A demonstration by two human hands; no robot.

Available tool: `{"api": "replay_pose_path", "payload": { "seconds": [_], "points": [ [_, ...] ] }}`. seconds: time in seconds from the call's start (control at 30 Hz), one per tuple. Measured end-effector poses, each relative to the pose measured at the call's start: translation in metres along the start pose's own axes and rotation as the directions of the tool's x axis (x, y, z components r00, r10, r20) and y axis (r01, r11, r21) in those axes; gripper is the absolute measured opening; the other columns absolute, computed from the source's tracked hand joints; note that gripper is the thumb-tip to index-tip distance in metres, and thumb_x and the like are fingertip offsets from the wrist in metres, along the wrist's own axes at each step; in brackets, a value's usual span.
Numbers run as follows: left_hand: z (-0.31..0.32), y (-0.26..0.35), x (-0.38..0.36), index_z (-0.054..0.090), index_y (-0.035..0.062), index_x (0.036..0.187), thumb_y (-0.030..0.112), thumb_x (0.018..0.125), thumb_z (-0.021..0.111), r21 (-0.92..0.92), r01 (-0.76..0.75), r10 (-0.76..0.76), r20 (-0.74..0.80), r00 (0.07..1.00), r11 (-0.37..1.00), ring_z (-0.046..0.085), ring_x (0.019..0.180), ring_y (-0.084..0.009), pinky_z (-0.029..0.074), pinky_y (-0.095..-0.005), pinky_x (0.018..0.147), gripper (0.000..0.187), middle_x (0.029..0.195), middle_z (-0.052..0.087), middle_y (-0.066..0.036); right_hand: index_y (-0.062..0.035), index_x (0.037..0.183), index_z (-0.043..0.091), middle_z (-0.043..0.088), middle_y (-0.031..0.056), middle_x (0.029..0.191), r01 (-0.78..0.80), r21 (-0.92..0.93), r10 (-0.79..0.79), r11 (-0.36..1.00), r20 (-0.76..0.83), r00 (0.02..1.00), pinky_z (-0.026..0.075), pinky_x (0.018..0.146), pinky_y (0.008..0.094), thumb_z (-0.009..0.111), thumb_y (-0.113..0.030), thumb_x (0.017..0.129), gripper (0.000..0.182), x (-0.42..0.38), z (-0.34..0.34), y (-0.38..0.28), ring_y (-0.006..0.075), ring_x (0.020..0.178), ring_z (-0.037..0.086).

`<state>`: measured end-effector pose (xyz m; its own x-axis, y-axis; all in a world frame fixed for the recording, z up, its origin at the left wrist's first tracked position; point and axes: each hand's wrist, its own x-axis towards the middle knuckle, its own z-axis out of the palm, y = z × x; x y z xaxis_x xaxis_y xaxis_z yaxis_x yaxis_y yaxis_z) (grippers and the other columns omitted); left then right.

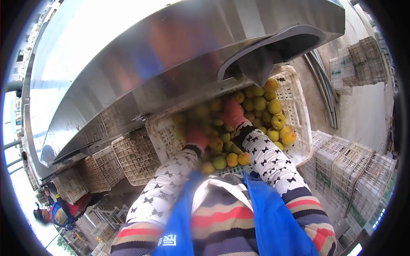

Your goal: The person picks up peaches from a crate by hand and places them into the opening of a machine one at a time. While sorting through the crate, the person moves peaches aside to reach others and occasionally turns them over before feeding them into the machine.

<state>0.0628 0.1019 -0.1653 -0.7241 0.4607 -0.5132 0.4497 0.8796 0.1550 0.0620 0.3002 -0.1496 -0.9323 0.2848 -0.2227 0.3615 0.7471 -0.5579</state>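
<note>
A white plastic crate (302, 115) in front of me holds many round yellow-green fruits (259, 103), some blushed red, that look like peaches. My right hand (234, 113), in a pinkish-red glove, reaches down among the fruit near the crate's middle. Farther left, my left hand (196, 136), gloved the same way, rests against the fruit on that side. Blur and fruit hide the fingers of both hands, so I cannot make out whether either grips a fruit. White sleeve covers with dark bows reach up both forearms.
A large shiny metal machine (179, 81) overhangs the crate's far side, its dark chute opening (273, 53) above the fruit. Other crates (136, 155) stand at left, with stacked crates (341, 166) at right. Another person (64, 211) is at the lower left.
</note>
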Motion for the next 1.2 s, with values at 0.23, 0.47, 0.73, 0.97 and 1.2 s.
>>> {"api": "replay_pose_path", "payload": {
  "seconds": [0.23,0.47,0.73,0.97,1.2],
  "points": [
    [0.02,-0.014,0.025,0.044,0.003,0.141,0.059,0.086,0.061,-0.627,0.001,0.091,0.115,0.989,0.779,0.046,0.133,-0.0333,0.039,-0.0406,0.111,0.081,0.143,0.047,-0.022,-0.0084,0.139,0.051,0.053,0.0174,0.127,-0.05,0.379,0.017,0.924,0.089,0.996,0.049,0.098,0.0399,0.081,-0.02,0.067,0.08,-0.05,-0.122,0.0,0.0347,0.115,0.055],
    [-0.138,0.076,-0.016,0.052,0.0127,0.136,0.04,0.09,0.063,-0.392,0.49,0.58,-0.154,0.8,-0.779,0.046,0.133,-0.0293,0.035,-0.0568,0.112,0.054,0.141,0.051,-0.012,-0.0102,0.146,0.047,0.052,0.0142,0.129,0.072,0.318,-0.057,0.945,-0.056,0.997,0.045,0.102,0.0368,0.082,-0.015,0.064,0.089,-0.097,-0.175,-0.041,0.0258,0.123,0.051],
    [-0.154,0.076,-0.021,0.052,0.0088,0.134,0.043,0.093,0.059,-0.682,0.245,0.443,-0.129,0.887,-0.689,0.053,0.121,-0.0278,0.043,-0.0439,0.103,0.053,0.128,0.058,-0.011,-0.0062,0.127,0.06,0.059,0.0166,0.117,0.124,0.231,0.006,0.965,-0.492,0.871,0.048,0.097,0.0411,0.078,-0.027,0.076,0.058,-0.064,-0.236,-0.093,0.0332,0.108,0.058],
    [-0.187,0.085,-0.035,0.054,0.008,0.129,0.032,0.097,0.058,-0.957,-0.159,0.222,-0.214,0.951,-0.243,0.057,0.104,-0.0205,0.047,-0.0342,0.087,0.039,0.123,0.058,-0.008,-0.0051,0.133,0.054,0.059,0.019,0.116,0.168,-0.258,-0.268,0.951,-0.421,0.867,0.049,0.094,0.0431,0.081,-0.027,0.073,0.069,0.003,-0.242,-0.103,0.0384,0.109,0.059],
    [-0.188,0.079,-0.025,0.053,0.0036,0.126,0.022,0.093,0.068,-0.932,-0.314,0.262,-0.353,0.898,-0.181,0.066,0.097,-0.0143,0.054,-0.0276,0.073,0.04,0.11,0.066,-0.007,-0.0073,0.141,0.05,0.057,0.0223,0.122,0.579,0.115,-0.542,0.807,-0.243,0.804,0.048,0.098,0.046,0.083,-0.03,0.072,0.08,-0.065,-0.229,-0.094,0.0397,0.112,0.058]
  ]
}}
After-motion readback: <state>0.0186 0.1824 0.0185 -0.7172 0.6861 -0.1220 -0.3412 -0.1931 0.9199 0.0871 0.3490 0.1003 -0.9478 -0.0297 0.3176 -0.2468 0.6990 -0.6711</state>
